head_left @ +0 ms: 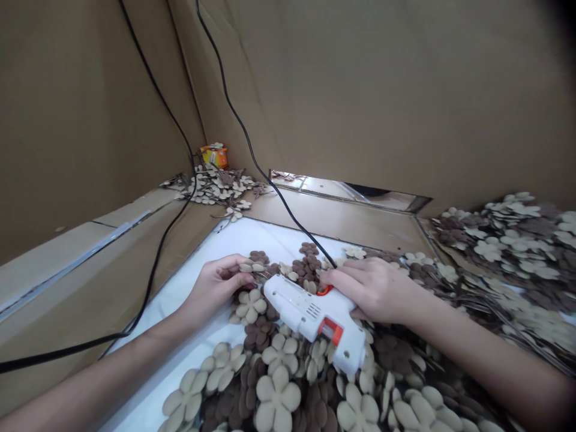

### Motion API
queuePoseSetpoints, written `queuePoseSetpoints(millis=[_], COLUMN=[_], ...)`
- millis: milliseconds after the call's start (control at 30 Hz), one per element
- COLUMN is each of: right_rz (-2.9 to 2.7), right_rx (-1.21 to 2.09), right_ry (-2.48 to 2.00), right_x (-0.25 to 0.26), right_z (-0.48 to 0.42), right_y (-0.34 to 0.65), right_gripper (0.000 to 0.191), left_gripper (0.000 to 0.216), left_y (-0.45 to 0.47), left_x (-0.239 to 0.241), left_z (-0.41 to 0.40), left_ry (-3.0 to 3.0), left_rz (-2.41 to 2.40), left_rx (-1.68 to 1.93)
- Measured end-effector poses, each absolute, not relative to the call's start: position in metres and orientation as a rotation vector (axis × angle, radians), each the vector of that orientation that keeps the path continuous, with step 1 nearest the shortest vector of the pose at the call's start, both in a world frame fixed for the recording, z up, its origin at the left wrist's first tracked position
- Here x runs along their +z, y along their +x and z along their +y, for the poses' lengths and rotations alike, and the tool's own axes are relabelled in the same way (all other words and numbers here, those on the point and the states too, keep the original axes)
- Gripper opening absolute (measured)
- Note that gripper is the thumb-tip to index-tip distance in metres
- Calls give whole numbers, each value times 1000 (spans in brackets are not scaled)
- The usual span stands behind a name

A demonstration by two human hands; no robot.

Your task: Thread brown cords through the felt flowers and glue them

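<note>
My right hand (375, 289) is wrapped round the handle of a white glue gun (310, 309) with an orange trigger. The gun's nozzle points left, close to my left hand (224, 282). Between the thumb and fingers of my left hand is a beige fabric flower (252, 267), pinched near the nozzle tip. Below and around both hands lies a heap of beige and brown fabric flowers (278, 399), spread over a white surface (168, 342).
A black cord (252, 150) runs up from the gun, and another black cable (164, 240) crosses the left side. Cardboard walls (360, 90) enclose the back. More flowers (211, 183) lie in the far corner beside an orange box (215, 157). Stemmed flowers (513, 240) pile up at right.
</note>
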State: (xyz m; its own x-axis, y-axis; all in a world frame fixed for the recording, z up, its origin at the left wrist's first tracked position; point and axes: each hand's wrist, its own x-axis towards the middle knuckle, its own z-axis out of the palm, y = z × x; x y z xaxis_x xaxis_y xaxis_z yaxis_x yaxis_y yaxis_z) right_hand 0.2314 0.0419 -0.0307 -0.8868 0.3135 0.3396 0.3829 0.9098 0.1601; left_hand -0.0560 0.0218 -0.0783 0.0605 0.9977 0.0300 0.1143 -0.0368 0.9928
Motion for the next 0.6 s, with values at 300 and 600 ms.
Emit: queuePoseSetpoints(millis=[300, 600], right_rz=[-2761, -2774], right_rx=[-306, -357], right_ry=[-529, -532], right_x=[-31, -33], right_z=[41, 43], right_y=[232, 234], right_gripper=[41, 28], left_gripper=[6, 5], left_y=[-57, -57], left_x=[-79, -80], left_z=[21, 22], left_ry=[1345, 1334], left_rz=[1214, 1189], left_rx=[1128, 1130])
